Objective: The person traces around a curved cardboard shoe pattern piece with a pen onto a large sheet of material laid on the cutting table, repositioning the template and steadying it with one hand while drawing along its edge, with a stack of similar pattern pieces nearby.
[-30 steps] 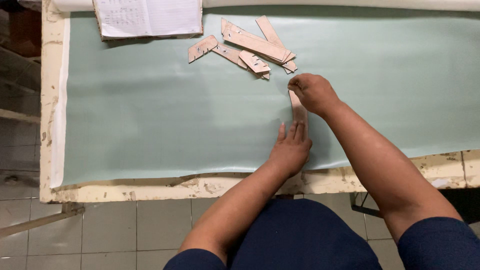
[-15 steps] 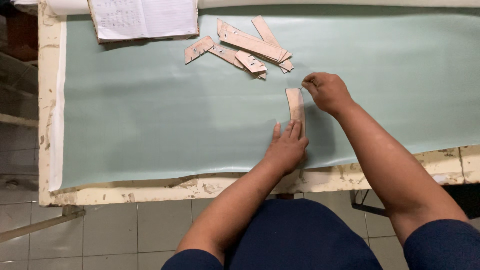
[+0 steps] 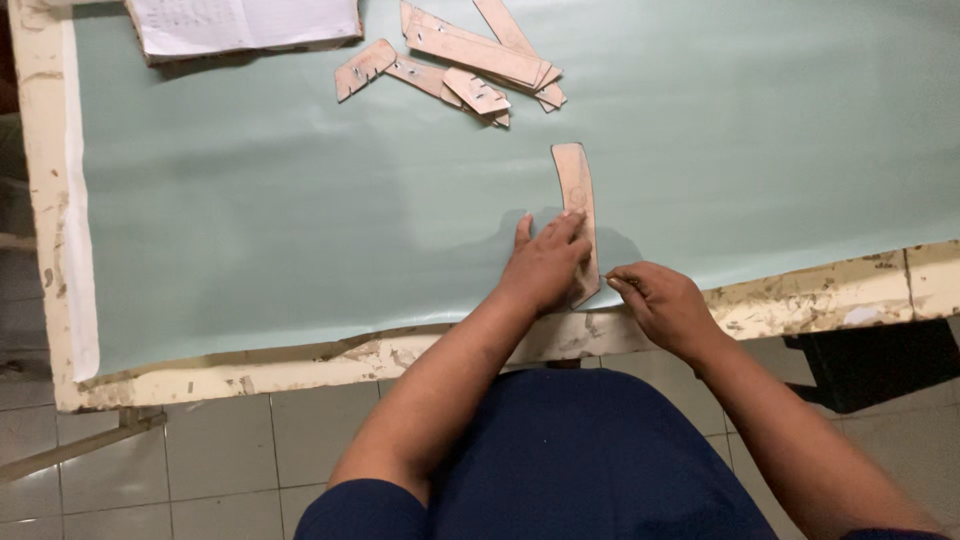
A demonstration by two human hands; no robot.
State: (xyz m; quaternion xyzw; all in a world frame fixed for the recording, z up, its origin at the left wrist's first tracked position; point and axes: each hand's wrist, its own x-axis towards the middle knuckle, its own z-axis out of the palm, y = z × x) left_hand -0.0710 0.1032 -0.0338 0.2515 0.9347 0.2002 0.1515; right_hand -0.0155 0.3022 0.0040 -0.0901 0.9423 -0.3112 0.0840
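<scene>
A long, slightly curved brown cardboard template (image 3: 575,185) lies on the pale green sheet (image 3: 300,220), near the table's front edge. My left hand (image 3: 545,265) lies flat on its lower half and presses it down, covering that part. My right hand (image 3: 660,305) sits just right of the template's lower tip. Its fingertips are pinched together against the edge there. Anything between those fingers is too small to make out.
A pile of several more cardboard pieces (image 3: 470,60) lies at the back of the sheet, beside a white sheet of paper (image 3: 245,22). The table's chipped cream edge (image 3: 820,295) runs along the front. A dark object (image 3: 870,360) stands on the tiled floor at the right.
My right hand has travelled from the template's far end down its right side to the near tip. My left hand has stayed pressed on the template. The view has closed in.
</scene>
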